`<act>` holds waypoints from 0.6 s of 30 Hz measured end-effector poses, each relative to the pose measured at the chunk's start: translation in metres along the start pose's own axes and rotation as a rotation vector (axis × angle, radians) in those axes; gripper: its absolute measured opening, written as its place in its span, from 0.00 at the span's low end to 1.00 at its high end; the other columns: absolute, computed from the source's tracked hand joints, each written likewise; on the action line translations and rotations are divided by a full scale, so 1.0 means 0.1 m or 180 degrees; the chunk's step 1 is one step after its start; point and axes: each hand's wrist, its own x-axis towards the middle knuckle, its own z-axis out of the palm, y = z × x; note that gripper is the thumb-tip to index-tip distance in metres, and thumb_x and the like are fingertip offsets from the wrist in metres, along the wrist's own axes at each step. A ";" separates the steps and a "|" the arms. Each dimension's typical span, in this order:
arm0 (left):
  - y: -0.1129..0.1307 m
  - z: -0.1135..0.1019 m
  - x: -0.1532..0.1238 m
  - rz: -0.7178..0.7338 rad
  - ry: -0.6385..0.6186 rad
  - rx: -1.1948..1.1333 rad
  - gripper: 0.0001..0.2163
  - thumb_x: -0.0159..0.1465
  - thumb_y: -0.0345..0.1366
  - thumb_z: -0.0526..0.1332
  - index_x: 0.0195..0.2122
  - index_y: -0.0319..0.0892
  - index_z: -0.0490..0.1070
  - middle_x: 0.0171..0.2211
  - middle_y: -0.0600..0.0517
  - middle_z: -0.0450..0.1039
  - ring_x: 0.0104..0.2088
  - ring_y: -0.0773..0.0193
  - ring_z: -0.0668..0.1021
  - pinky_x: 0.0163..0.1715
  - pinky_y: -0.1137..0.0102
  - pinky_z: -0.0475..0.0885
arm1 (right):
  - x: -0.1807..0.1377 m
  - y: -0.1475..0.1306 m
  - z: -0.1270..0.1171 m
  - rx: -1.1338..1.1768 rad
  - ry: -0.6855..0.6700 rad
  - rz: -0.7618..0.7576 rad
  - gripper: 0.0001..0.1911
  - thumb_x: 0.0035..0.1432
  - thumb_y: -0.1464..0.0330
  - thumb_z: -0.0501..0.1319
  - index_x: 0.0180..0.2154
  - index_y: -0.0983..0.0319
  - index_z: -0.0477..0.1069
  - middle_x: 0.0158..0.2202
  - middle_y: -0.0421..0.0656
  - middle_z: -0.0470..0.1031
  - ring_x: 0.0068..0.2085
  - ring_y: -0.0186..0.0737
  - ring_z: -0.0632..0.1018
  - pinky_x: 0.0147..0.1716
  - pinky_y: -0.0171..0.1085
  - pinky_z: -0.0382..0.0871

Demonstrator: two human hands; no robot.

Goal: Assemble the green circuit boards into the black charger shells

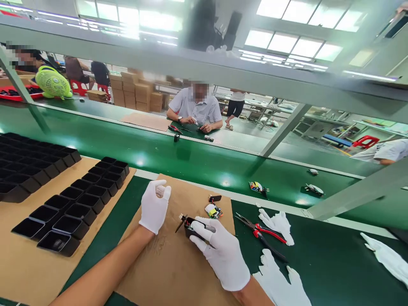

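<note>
My right hand (219, 248), in a white glove, is closed round a small black plastic housing (188, 231). Part of a circuit board shows in the housing's mouth, and a dark piece with metal pins (182, 220) sticks out on its left. My left hand (155, 207), gloved too, is raised to the left of the housing with its fingers curled and a gap to the thumb; I see nothing in it. Beyond my right hand, a circuit board with yellow and white parts (213, 211) and a flat black piece (215, 198) lie on the brown cardboard (143, 272).
Black open-topped cases (79, 212) stand in rows at left. Red-handled pliers (258, 229) and loose white gloves (280, 280) lie at right. Across the green conveyor belt (153, 155), carrying circuit boards (256, 187), sits a co-worker (199, 108). A slanted frame post (347, 195) rises at right.
</note>
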 end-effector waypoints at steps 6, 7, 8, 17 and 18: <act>0.00 0.01 -0.01 -0.0207 -0.0085 -0.0163 0.11 0.65 0.41 0.63 0.45 0.43 0.73 0.30 0.54 0.75 0.31 0.60 0.79 0.37 0.64 0.76 | -0.24 -0.38 0.10 0.0003 -0.0322 0.0335 0.18 0.63 0.74 0.65 0.51 0.51 0.81 0.52 0.41 0.84 0.46 0.39 0.87 0.48 0.31 0.81; 0.01 0.00 -0.01 -0.0221 -0.0103 -0.0180 0.10 0.64 0.40 0.64 0.45 0.43 0.73 0.30 0.54 0.75 0.31 0.61 0.79 0.38 0.64 0.76 | -0.27 -0.41 0.11 -0.0015 -0.0418 0.0365 0.18 0.62 0.74 0.65 0.51 0.51 0.81 0.51 0.40 0.84 0.46 0.39 0.87 0.48 0.31 0.81; 0.01 0.00 -0.01 -0.0233 -0.0122 -0.0195 0.10 0.64 0.39 0.64 0.45 0.43 0.73 0.30 0.55 0.75 0.30 0.61 0.79 0.37 0.65 0.75 | -0.29 -0.43 0.12 -0.0017 -0.0451 0.0394 0.19 0.62 0.74 0.65 0.51 0.51 0.81 0.51 0.40 0.84 0.46 0.39 0.87 0.49 0.31 0.81; 0.05 0.00 -0.01 -0.0303 -0.0212 -0.0254 0.08 0.63 0.34 0.65 0.44 0.43 0.73 0.28 0.57 0.73 0.30 0.62 0.78 0.38 0.65 0.74 | -0.30 -0.69 0.07 -0.0199 -0.0480 0.0480 0.15 0.65 0.71 0.62 0.49 0.52 0.81 0.49 0.40 0.85 0.43 0.39 0.88 0.44 0.29 0.81; 0.06 0.00 -0.01 -0.0317 -0.0218 -0.0261 0.08 0.63 0.34 0.66 0.44 0.43 0.73 0.28 0.57 0.73 0.29 0.63 0.78 0.38 0.66 0.74 | -0.30 -0.71 0.06 -0.0196 -0.0534 0.0483 0.15 0.65 0.71 0.62 0.50 0.52 0.81 0.49 0.40 0.85 0.43 0.39 0.87 0.44 0.29 0.81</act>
